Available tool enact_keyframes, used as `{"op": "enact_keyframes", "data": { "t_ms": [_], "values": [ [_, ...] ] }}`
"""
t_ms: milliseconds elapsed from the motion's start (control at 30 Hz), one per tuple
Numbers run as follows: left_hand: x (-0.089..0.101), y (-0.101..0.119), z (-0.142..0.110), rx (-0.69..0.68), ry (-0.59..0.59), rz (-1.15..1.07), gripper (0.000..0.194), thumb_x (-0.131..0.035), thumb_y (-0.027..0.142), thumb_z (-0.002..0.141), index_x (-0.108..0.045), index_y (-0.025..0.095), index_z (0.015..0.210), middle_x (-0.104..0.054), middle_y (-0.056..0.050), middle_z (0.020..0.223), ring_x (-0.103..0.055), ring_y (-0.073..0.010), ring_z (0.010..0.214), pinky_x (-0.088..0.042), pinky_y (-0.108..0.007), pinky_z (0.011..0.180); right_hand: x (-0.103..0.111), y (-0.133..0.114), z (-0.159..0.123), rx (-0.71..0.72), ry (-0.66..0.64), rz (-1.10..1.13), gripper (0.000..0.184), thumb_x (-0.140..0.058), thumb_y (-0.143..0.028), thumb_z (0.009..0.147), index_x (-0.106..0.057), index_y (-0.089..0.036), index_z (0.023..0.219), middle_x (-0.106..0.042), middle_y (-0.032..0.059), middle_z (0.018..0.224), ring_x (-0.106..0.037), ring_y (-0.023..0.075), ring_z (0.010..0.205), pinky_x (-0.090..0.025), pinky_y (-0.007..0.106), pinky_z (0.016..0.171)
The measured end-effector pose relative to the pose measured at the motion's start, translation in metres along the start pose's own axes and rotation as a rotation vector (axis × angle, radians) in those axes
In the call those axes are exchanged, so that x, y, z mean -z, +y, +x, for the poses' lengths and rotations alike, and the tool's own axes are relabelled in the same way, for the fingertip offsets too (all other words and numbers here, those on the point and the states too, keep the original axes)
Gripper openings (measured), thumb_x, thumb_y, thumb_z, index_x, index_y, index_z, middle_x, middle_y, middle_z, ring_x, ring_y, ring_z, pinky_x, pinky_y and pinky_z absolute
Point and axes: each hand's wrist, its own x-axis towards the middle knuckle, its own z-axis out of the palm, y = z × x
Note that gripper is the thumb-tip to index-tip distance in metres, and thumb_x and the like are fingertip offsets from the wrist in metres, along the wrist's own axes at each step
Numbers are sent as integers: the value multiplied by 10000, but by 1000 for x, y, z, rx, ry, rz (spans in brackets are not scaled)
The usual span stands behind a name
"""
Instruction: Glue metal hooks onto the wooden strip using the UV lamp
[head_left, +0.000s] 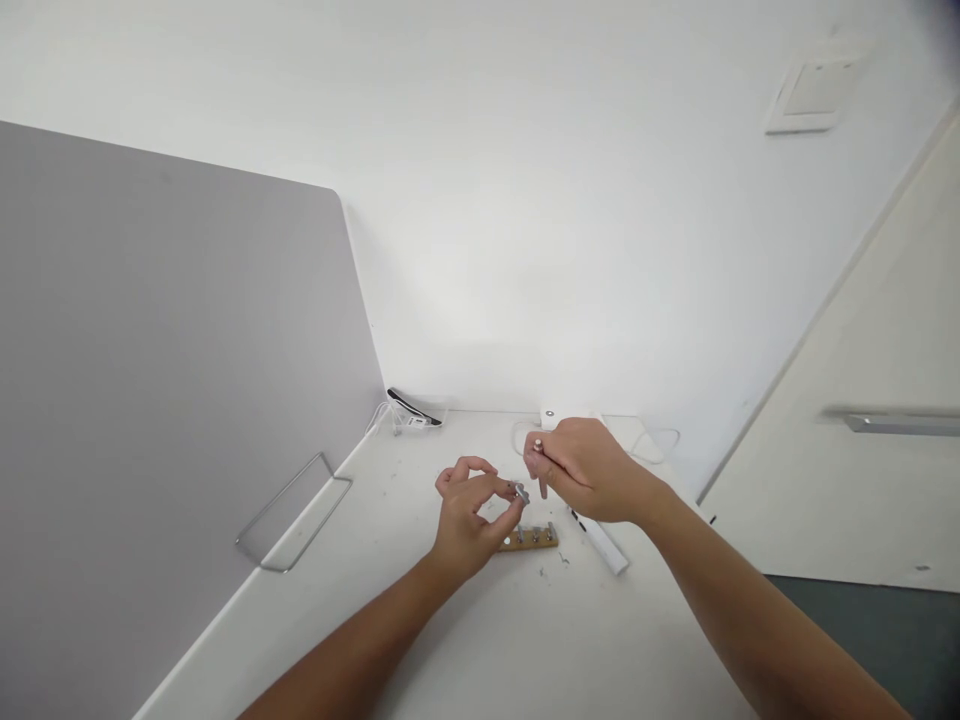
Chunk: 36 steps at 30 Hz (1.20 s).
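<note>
My left hand [469, 515] pinches a small silvery metal piece [520, 492] between thumb and forefinger, its other fingers curled loosely. To the right and slightly higher, my right hand [589, 468] is closed around a slim stick-like tool [538, 446]. Only the tool's light end shows above the fist, so its kind cannot be made out. The two hands are close together but apart. Below them on the white table lies a short wooden strip [536, 540] with several small metal fittings along it, its left end hidden behind my left hand.
A white narrow case [604, 547] lies right of the strip, with tiny dark bits nearby. At the back are a clear tray [420, 415] with a black item and cables, and a white box [551, 413]. A grey panel [187, 400] with a wire frame [289, 570] borders the left.
</note>
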Motion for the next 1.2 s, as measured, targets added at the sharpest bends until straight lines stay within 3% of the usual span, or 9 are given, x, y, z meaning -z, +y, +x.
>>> {"op": "enact_keyframes", "data": {
  "t_ms": [133, 400, 500, 633, 767, 833, 1033, 1200],
  "values": [
    [2, 2, 1, -3, -20, -9, 183, -665, 204, 869, -683, 249, 692, -751, 18, 695, -634, -280, 1030, -313, -469, 920, -3, -13, 1, 50, -82, 108, 384, -340, -318, 1085, -563, -218, 789, -660, -19, 604, -531, 140, 526, -377, 280, 625],
    [-2, -3, -1, 9, -23, -22, 120, -722, 219, 854, -705, 258, 741, -809, 8, 809, -639, -296, 1059, -307, -504, 949, -16, -3, 3, -9, 213, -63, 282, -371, -290, 1074, -626, -209, 985, -686, -3, 693, -573, 164, 641, -374, 322, 738],
    [-3, -4, -1, 13, -15, -12, 133, -723, 207, 860, -696, 259, 740, -823, 11, 844, -642, -296, 1068, -306, -508, 954, -11, 4, 2, -25, 237, -133, 278, -374, -285, 1071, -619, -208, 965, -685, -2, 690, -574, 165, 630, -362, 320, 715],
    [-3, -3, -1, 7, 3, 8, 145, -728, 173, 850, -688, 256, 737, -814, 28, 816, -651, -284, 1054, -311, -493, 946, 1, 3, 0, -41, 79, -118, 305, -391, -292, 1074, -569, -215, 838, -684, -6, 654, -553, 158, 581, -355, 308, 655],
    [-2, -1, 1, -1, -8, 24, 143, -724, 185, 851, -689, 250, 729, -784, 26, 739, -649, -285, 1037, -316, -484, 923, 6, -7, -1, -24, -143, 95, 361, -391, -298, 1086, -526, -216, 762, -675, -40, 614, -560, 127, 539, -365, 273, 596],
    [-1, -1, 1, -4, -20, 24, 153, -711, 204, 859, -694, 251, 715, -770, 16, 709, -642, -294, 1048, -318, -486, 917, 5, -12, -1, 0, -183, 162, 369, -385, -294, 1089, -537, -213, 763, -674, -45, 613, -570, 120, 536, -376, 266, 594],
    [-1, -2, 0, 8, -28, -2, 153, -705, 187, 850, -688, 251, 711, -772, 16, 739, -637, -296, 1059, -316, -485, 930, -4, -14, 1, 10, -7, 124, 348, -332, -305, 1106, -614, -223, 919, -745, -14, 795, -633, 150, 688, -422, 301, 740],
    [-3, -3, -1, 15, -11, -21, 141, -713, 182, 848, -687, 258, 732, -814, 22, 829, -639, -296, 1076, -297, -499, 950, -6, -2, 3, -73, 152, -21, 266, -367, -296, 1089, -612, -226, 1011, -728, -9, 760, -622, 170, 691, -397, 304, 730]
  ]
}}
